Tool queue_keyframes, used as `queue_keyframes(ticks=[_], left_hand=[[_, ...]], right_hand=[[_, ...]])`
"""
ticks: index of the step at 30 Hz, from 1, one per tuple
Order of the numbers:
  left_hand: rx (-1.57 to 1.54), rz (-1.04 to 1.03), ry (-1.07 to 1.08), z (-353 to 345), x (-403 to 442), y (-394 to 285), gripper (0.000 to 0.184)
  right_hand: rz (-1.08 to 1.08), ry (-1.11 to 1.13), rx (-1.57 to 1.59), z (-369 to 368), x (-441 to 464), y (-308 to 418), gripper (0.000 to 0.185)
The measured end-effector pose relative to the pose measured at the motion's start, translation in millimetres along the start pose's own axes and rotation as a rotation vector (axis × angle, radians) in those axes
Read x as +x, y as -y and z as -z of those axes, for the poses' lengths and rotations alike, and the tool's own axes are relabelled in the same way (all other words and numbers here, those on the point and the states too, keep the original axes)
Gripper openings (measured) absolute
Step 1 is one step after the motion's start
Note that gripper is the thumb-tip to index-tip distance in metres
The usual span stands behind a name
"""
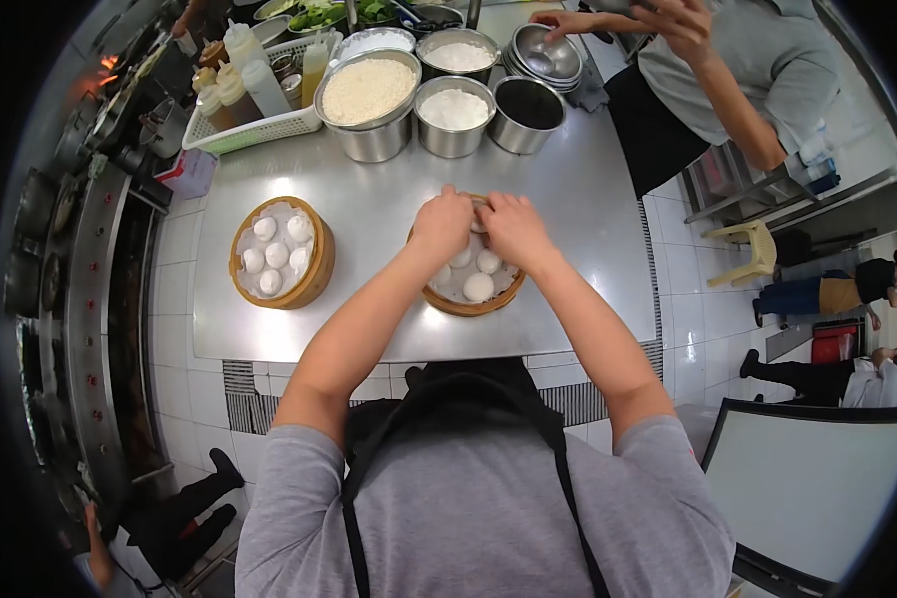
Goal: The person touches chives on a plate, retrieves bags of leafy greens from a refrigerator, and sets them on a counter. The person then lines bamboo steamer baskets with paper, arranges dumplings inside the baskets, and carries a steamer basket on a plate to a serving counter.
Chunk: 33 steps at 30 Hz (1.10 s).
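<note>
A round bamboo steamer [475, 305] with several white buns [478, 287] on a paper liner stands on the steel table [369, 334]. Both of my hands meet over its far edge. My left hand [443, 221] has its fingers bent together at the far left of the rim. Beside it, my right hand [514, 227] curls its fingers over the far part of the steamer. What lies under the fingertips is mostly hidden. To the left, a second bamboo steamer [321, 261] holds several white buns [276, 255] on paper.
Metal pots of white and dark contents [452, 108] line the table's far side. A white basket [259, 134] of squeeze bottles is at the far left. A person's hand [560, 24] touches stacked metal bowls [548, 58] at the far right. A stove [100, 299] runs along the left.
</note>
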State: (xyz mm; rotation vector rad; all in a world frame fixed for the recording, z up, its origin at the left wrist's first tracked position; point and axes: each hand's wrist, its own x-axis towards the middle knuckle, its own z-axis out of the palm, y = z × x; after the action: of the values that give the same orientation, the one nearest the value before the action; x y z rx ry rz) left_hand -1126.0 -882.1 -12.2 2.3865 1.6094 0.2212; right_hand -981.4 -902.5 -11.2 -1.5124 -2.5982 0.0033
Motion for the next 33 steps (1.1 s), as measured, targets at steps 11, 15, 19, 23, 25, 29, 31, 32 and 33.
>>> queue_keyframes(ticks=[11,15,19,23,25,29,31,32,33], left_hand=[[-0.329,-0.065,-0.105,-4.6,-14.7,28.5,0.019],[-0.281,-0.037,-0.105,5.3,-13.9,27.5,0.018],[-0.296,-0.223,-0.100,6.7,-10.2,12.2,0.021],[-0.152,-0.223,-0.151,-3.8,-6.8,13.2,0.025],[-0.183,-0.201,-0.198,6.4,-23.6,10.9,0.025],[-0.213,-0.118,0.072,8.9,-75.7,-11.4,0.027],[-0.184,-0.128,0.066,2.7,-83.0,-26.1,0.030],[-0.154,-0.076,0.079,1.7,-82.6,-33.0,0.031],[-0.123,-0.024,0.088,2.2,-81.4,-36.0,0.033]], right_hand=[[-0.210,-0.024,0.515,-0.7,-3.3,-20.0,0.014],[-0.201,-0.220,0.224,-10.0,-8.2,-23.0,0.012],[-0.109,-0.154,0.314,2.7,-16.2,-11.0,0.013],[-0.111,-0.138,0.332,0.1,-21.6,-7.3,0.013],[-0.079,-0.153,0.337,15.1,-30.6,2.0,0.015],[-0.052,0.032,0.423,20.7,-52.1,3.9,0.019],[-0.001,0.027,0.426,15.3,-55.6,3.5,0.025],[0.000,0.025,0.425,11.9,-56.2,4.3,0.025],[0.001,-0.003,0.355,8.4,-55.5,4.8,0.026]])
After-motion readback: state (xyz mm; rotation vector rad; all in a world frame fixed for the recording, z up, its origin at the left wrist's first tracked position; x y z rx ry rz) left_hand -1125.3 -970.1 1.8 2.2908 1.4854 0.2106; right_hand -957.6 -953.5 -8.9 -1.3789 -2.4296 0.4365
